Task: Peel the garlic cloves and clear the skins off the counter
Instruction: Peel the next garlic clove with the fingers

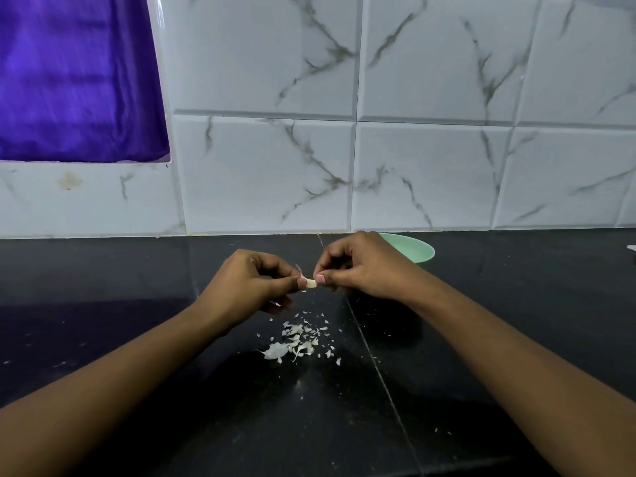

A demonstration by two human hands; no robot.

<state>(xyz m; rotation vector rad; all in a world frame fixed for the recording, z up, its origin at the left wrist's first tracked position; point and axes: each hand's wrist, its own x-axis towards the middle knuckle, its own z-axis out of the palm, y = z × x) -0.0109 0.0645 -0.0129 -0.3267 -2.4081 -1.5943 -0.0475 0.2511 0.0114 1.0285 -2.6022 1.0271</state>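
A small pale garlic clove (311,283) is held up above the black counter (137,339), pinched between both hands; the left hand (247,282) curls its fingers and thumb onto one end, the right hand (364,270) pinches the other with its thumb and fingertips, a wisp of skin sticking up between them; below lies a scatter of white skins (297,339) on the counter; behind the right hand, a mint-green bowl (416,251) sits near the marbled wall tiles (430,166); a purple cloth (75,77) hangs upper left.
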